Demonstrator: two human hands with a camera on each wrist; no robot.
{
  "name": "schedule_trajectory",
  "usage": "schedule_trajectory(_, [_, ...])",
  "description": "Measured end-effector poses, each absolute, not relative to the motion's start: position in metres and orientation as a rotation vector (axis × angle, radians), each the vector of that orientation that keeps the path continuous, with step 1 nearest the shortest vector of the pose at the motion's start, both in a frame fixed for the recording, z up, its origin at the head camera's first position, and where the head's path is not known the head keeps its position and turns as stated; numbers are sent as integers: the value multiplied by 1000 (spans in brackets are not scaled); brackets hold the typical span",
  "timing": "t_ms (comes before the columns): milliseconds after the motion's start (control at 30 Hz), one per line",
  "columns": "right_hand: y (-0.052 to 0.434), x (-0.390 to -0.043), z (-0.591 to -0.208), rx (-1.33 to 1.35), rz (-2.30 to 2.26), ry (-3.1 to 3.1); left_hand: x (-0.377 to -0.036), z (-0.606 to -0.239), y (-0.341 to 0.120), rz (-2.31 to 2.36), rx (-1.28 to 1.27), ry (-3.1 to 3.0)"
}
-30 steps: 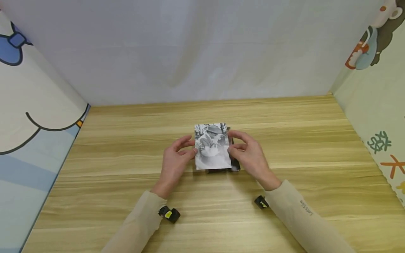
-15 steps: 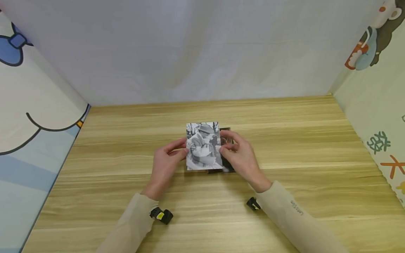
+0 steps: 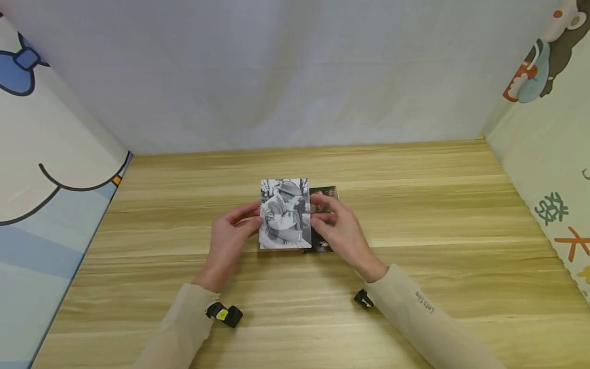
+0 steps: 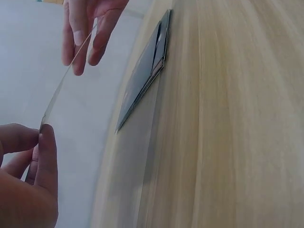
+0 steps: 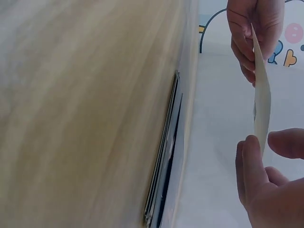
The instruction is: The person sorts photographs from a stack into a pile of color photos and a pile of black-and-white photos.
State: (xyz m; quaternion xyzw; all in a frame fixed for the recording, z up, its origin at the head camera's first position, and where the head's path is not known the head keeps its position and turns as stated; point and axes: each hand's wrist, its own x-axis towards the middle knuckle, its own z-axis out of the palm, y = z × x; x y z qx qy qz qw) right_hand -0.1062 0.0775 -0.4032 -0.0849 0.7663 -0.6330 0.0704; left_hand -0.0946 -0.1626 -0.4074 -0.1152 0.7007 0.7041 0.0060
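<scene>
A black-and-white photo (image 3: 283, 213) is held flat above the wooden table (image 3: 415, 215), bowed slightly between both hands. My left hand (image 3: 230, 237) pinches its left edge, seen thumb on top in the left wrist view (image 4: 33, 161). My right hand (image 3: 338, 230) pinches the right edge, thumb and fingers (image 5: 259, 166) around the thin sheet (image 5: 262, 99). A small stack of dark photos (image 3: 323, 218) lies on the table under and to the right of the held one, also seen edge-on as the stack (image 4: 142, 80) and the stack (image 5: 166, 156).
A white cloth backdrop (image 3: 286, 72) closes the far side. Cartoon-printed panels stand at the left (image 3: 41, 169) and right (image 3: 548, 169) of the table. Bare wood surrounds the photos on all sides.
Both hands have carried the black-and-white photo to the left, uncovering more of the dark stack beneath. The stack has stayed where it lay.
</scene>
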Motion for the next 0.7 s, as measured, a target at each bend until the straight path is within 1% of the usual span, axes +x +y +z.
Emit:
schedule_trajectory(267, [87, -108, -403, -269, -1781, 2388, -95, -408, -177, 2180, -402, 2197])
schedule_trajectory(467, [96, -109, -401, -229, -1722, 2415, -95, -409, -189, 2163, -425, 2208])
schedule_trajectory(700, [103, -111, -402, -284, -1690, 2466, -96, -410, -201, 2126, -478, 2217])
